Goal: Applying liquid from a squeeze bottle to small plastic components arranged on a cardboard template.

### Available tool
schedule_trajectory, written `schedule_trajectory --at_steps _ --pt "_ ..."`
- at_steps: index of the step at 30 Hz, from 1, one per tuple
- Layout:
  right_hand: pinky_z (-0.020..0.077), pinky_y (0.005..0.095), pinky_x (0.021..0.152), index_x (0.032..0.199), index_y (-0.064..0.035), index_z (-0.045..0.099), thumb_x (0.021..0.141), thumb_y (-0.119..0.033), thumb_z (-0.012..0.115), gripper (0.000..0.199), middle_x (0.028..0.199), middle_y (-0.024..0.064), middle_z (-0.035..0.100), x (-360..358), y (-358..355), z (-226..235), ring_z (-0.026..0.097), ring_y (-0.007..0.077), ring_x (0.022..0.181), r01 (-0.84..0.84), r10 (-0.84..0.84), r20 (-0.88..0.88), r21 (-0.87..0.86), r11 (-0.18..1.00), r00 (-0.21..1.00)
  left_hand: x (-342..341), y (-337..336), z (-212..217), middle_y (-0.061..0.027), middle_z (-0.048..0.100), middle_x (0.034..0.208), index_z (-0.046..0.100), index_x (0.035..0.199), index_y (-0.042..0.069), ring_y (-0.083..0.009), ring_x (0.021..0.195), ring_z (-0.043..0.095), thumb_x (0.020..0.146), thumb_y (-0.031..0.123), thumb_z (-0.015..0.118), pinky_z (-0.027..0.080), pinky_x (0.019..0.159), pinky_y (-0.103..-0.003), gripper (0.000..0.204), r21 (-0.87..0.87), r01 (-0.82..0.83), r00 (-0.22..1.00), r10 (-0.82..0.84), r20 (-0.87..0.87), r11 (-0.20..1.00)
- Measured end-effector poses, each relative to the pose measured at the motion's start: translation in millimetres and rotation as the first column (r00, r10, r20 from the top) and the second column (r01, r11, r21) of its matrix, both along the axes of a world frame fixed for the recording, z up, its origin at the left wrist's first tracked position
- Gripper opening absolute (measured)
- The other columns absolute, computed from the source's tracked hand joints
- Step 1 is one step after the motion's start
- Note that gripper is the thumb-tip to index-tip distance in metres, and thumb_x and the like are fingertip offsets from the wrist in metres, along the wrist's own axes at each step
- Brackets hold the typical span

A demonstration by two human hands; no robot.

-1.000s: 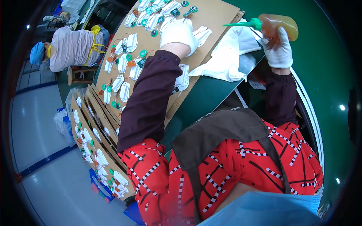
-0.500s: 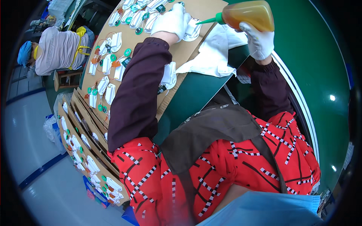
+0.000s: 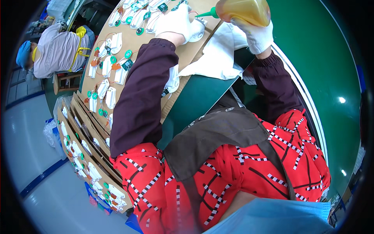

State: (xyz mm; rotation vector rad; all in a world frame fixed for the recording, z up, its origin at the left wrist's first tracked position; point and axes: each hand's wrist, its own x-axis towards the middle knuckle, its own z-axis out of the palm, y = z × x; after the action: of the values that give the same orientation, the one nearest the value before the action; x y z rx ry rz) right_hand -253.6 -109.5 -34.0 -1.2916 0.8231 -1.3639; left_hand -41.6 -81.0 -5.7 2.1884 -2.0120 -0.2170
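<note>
My right hand (image 3: 255, 36), in a white glove, is wrapped round a squeeze bottle (image 3: 249, 11) of amber liquid. The bottle lies tilted, its green nozzle (image 3: 208, 14) pointing left, with the tip close beside my left hand. Also gloved in white, my left hand (image 3: 175, 24) is closed over the cardboard sheet (image 3: 152, 50), a small green circuit board (image 3: 181, 4) at its fingertips. Part of its grip is hidden by the glove. A white plastic part (image 3: 198, 31) lies under and just right of that hand. Several white parts with wires, green discs and boards (image 3: 126, 64) lie in rows on the cardboard.
A white cloth (image 3: 220, 58) lies over the cardboard's right edge on the green table (image 3: 194, 93). At lower left, several cardboard sheets (image 3: 91, 171) bearing similar parts stand layered. A person in a blue cap (image 3: 60, 50) sits at far left. More green surface (image 3: 311, 50) extends right.
My right hand and the bottle have moved left and slightly up, bringing the nozzle tip nearer my left hand. The whole view has shifted slightly left.
</note>
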Motion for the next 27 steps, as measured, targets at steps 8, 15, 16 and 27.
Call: schedule_trajectory --at_steps 8,15,16,27 --pt "0.0541 0.0322 0.083 0.121 -0.0013 0.054 0.065 0.004 0.084 0.064 0.108 0.0083 0.065 1 4 2 0.064 0.0184 0.096 -0.076 0.076 0.013 0.034 0.997 0.997 0 -4 -2 -0.0171 0.07 0.103 0.061 0.125 0.011 -0.0317 0.098 0.067 0.076 0.065 0.062 0.05 0.087 -0.039 0.073 0.133 -0.021 1.0 0.018 0.02 0.991" --pt "0.0535 0.0328 0.086 0.124 -0.0021 0.052 0.065 -0.002 0.088 0.069 0.111 0.0083 0.064 4 1 5 0.063 0.0192 0.1 -0.07 0.07 -0.006 -0.057 0.996 0.998 -3 -4 3 -0.0177 0.069 0.109 0.06 0.126 0.007 -0.0312 0.102 0.066 0.076 0.062 0.064 0.05 0.09 -0.038 0.075 0.175 -0.043 0.999 0.046 -0.012 0.984" --pt "0.0533 0.0325 0.086 0.123 -0.0022 0.053 0.063 -0.004 0.09 0.07 0.111 0.0082 0.064 5 0 6 0.063 0.019 0.1 -0.029 0.025 -0.056 -0.089 0.996 0.998 -2 -4 2 -0.0177 0.069 0.109 0.06 0.126 0.007 -0.0312 0.102 0.066 0.076 0.062 0.064 0.05 0.09 -0.038 0.075 0.174 -0.042 0.999 0.045 -0.014 0.984" --pt "0.0523 0.0317 0.083 0.115 -0.0026 0.058 0.058 -0.014 0.094 0.069 0.101 0.0072 0.068 -3 5 18 0.065 0.016 0.09 -0.111 0.056 -0.271 -0.191 0.975 0.961 -1 -1 -3 -0.0182 0.069 0.102 0.07 0.102 0.007 -0.0349 0.099 0.064 0.087 0.047 0.053 0.048 0.087 -0.043 0.046 0.069 -0.036 0.999 0.034 0.034 0.997"
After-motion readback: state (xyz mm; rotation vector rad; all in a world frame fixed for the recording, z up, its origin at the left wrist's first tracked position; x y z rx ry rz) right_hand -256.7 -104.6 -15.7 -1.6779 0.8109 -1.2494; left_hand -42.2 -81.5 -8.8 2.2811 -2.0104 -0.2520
